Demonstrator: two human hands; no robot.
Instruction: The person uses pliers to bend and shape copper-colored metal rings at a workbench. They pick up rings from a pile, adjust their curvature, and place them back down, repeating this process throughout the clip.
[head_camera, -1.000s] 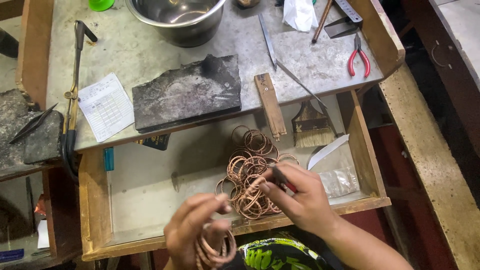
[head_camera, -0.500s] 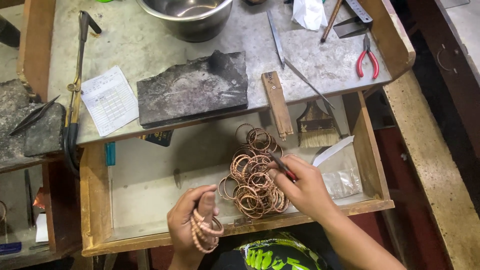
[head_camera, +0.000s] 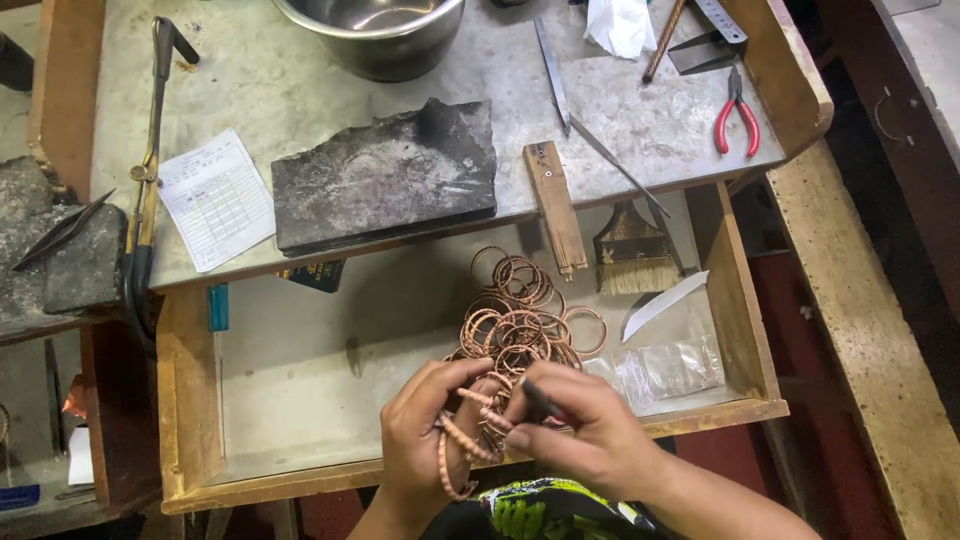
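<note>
The left hand (head_camera: 425, 440) holds a bunch of copper rings (head_camera: 462, 440) looped over its fingers; the right hand (head_camera: 585, 435) pinches a thin dark tool (head_camera: 540, 400) against them. A slip could scatter rings into the heap (head_camera: 520, 315) just beyond in the drawer (head_camera: 300, 350).

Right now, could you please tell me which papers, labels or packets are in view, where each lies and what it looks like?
Printed paper slip: on the grey bench top, left of the dark slab; white rectangle with a ruled grid.
Dark card: under the bench edge at the drawer's back; small, blackish with yellow marks.
Clear plastic packets: at the drawer's front right; flat and transparent.
White strip: beside the brush; narrow and blank.
</note>
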